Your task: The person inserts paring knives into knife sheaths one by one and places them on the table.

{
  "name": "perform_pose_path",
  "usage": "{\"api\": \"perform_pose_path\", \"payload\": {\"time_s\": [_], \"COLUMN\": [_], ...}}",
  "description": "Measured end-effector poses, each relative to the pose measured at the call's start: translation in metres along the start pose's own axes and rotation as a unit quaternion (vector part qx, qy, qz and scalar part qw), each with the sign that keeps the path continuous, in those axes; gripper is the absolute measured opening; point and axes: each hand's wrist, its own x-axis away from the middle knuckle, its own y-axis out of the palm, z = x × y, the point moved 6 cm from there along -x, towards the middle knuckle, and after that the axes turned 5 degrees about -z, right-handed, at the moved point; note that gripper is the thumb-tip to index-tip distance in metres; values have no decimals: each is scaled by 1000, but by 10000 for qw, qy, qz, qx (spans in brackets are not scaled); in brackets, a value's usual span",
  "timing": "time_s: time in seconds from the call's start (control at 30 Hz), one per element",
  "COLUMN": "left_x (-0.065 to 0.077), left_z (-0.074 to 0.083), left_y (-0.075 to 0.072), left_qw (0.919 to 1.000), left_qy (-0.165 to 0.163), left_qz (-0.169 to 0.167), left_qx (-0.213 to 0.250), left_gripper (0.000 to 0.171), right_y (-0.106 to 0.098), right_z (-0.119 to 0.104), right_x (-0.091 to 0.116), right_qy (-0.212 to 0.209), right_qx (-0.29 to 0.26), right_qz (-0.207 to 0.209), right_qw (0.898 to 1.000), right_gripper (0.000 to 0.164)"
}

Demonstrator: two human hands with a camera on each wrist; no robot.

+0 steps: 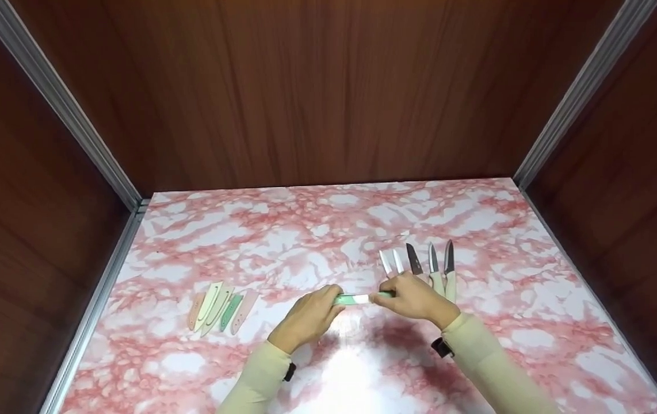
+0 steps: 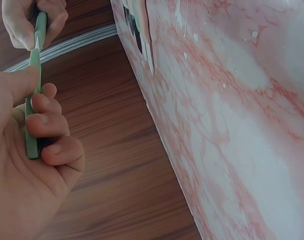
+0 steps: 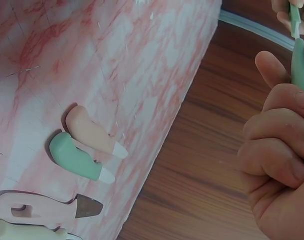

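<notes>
My left hand (image 1: pixel 305 317) grips a green blade sheath (image 2: pixel 32 125), its fingers curled along the sheath's length. In my right hand (image 1: pixel 417 297) is the green handle (image 3: pixel 299 65) of a small knife, held between thumb and fingers. The two green pieces point at each other, end to end, above the table. A short stretch of white blade (image 1: pixel 362 299) shows between them; its tip is hidden inside the sheath. Just behind the right hand, several knives lie in a row, among them a dark-bladed knife (image 1: pixel 414 259).
Several loose sheaths lie side by side at the left, including a green sheath (image 1: pixel 230 313) and a pink sheath (image 1: pixel 244 313). Near the right hand rest a pink handle (image 3: pixel 89 127) and a green handle (image 3: pixel 74 155). Brown wooden panels (image 1: pixel 317 92) enclose the marbled table (image 1: pixel 190 374).
</notes>
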Motion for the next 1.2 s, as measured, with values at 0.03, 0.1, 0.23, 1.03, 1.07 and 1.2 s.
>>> {"api": "perform_pose_path", "payload": {"time_s": [0.03, 0.1, 0.23, 1.03, 1.07, 1.2], "left_x": [0, 0, -1, 0, 0, 0], "left_z": [0, 0, -1, -5, -5, -5], "left_y": [0, 0, 0, 0, 0, 1], "left_qw": [10000, 10000, 10000, 9999, 10000, 10000], "left_qy": [0, 0, -10, -107, -80, -12], "left_qz": [-6, -14, -22, 12, 15, 25], "left_qx": [1, 1, 16, 9, 8, -7], "left_gripper": [14, 14, 13, 15, 15, 16], "right_y": [0, 0, 0, 4, 4, 6], "right_z": [0, -1, -2, -8, -8, -9], "right_x": [0, -1, -3, -15, -15, -17], "right_qy": [-25, -65, -82, 95, 88, 23], "right_qx": [-1, -19, -15, 52, 15, -129], "right_qz": [16, 40, 39, -196, -212, -250], "right_qw": [10000, 10000, 10000, 9997, 9997, 9996], "right_gripper": [42, 43, 42, 48, 48, 48]}}
